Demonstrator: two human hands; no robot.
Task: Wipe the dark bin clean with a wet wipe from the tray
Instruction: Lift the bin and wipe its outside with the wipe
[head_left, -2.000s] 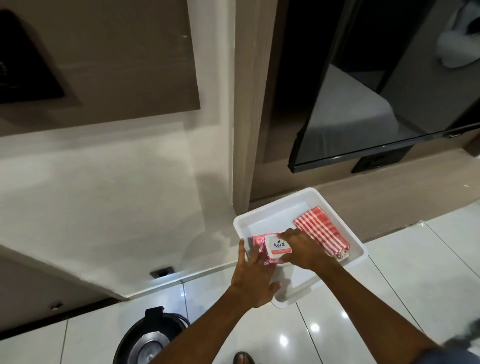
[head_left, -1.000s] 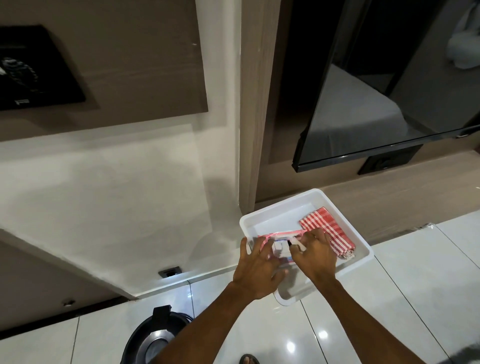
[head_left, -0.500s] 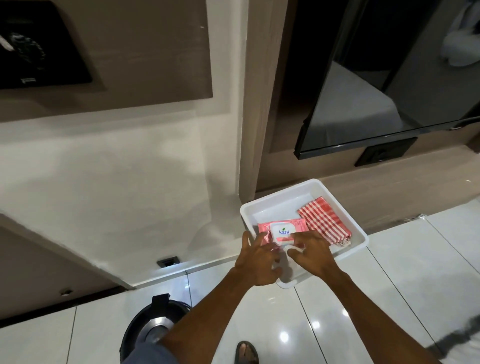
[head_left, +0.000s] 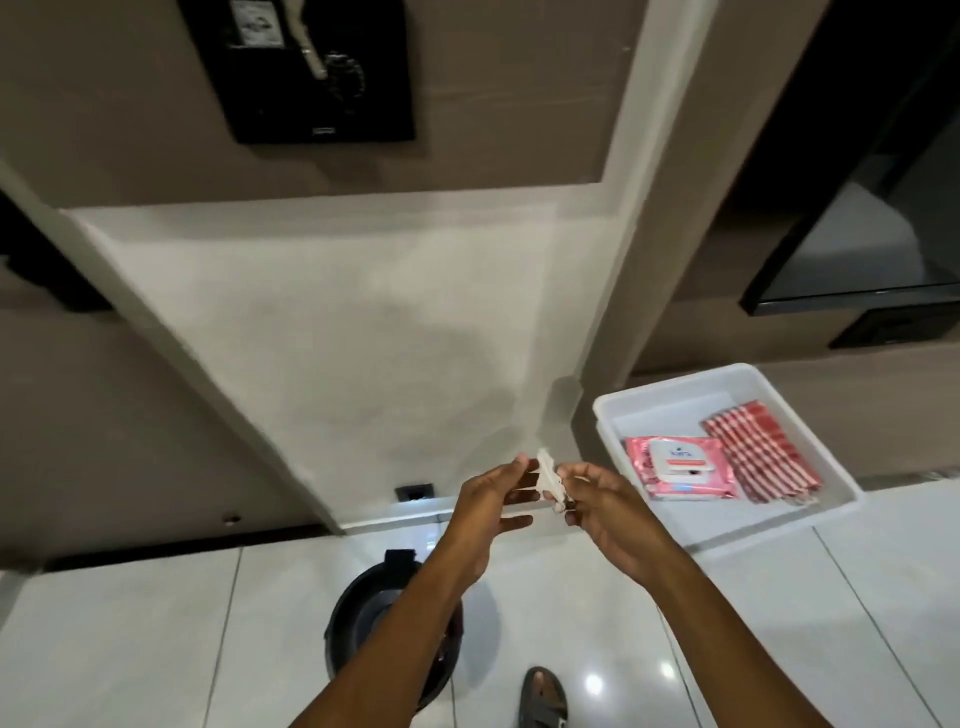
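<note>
A small white wet wipe (head_left: 549, 479) hangs in the air between my two hands, still mostly folded. My left hand (head_left: 491, 499) pinches its left edge and my right hand (head_left: 602, 499) grips its right side. Below my left forearm stands the dark round bin (head_left: 363, 613) on the floor, partly hidden by that arm. To the right lies the white tray (head_left: 675, 387) holding the pink wet wipe pack (head_left: 680, 466), its white lid closed.
A folded red-and-white checked cloth (head_left: 758, 452) lies in the tray beside the pack. My sandalled foot (head_left: 543, 696) is on the glossy white tiles. A white wall panel with a small socket (head_left: 414, 491) faces me; a black screen (head_left: 852, 249) hangs at right.
My hands left the pack in the tray and moved left and up with a wipe held between them. The view swung left, so the tray now sits at the right.
</note>
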